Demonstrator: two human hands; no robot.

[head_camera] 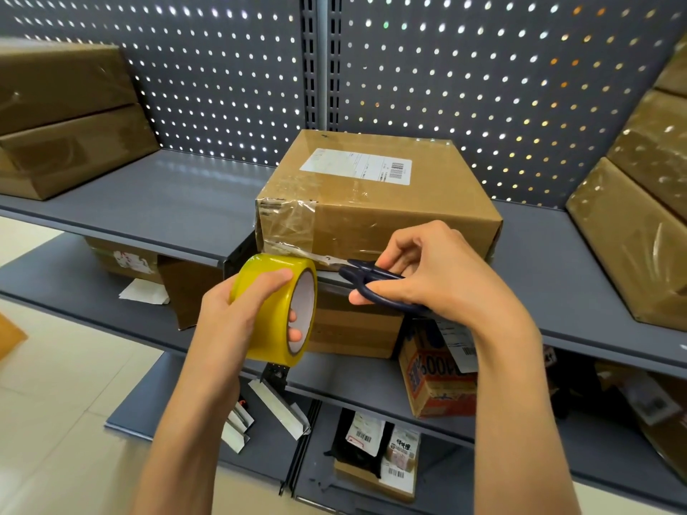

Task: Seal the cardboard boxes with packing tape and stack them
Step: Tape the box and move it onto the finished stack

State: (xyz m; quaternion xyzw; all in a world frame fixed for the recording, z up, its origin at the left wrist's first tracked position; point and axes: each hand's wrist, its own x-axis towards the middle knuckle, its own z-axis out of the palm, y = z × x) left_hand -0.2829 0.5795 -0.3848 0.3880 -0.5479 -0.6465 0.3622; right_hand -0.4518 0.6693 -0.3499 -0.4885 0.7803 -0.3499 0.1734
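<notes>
The left hand (256, 302) is nearest, wrapped around the yellow tape roll (277, 310): thumb across the outer face, fingertips hooked inside the core. It holds the roll just below and in front of the box's near left corner, probably so the strip (293, 250) running from roll to box stays taut enough to cut. The forearm rises from the lower left, wrist straight.

Beside it, the right hand (427, 273) is closed on the dark-handled scissors (371, 280), thumb through one loop, fingers curled over the other. The blades point left along the box's lower front edge, their tips at the strip. Whether the blades are parted or shut cannot be told. The wrist bends inward, forearm coming from the lower right.

The box (379, 195) sits at the front edge of the grey shelf (178, 202), overhanging slightly, which leaves room for the roll beneath that corner. Its flaps are down, clear tape glints across top and front, and a white label (357, 167) lies on the lid. This looks like the cut that finishes a seal.

Farther back, stacks (67, 117) of taped boxes stand on the shelf's left and right, suggesting where this one goes.
</notes>
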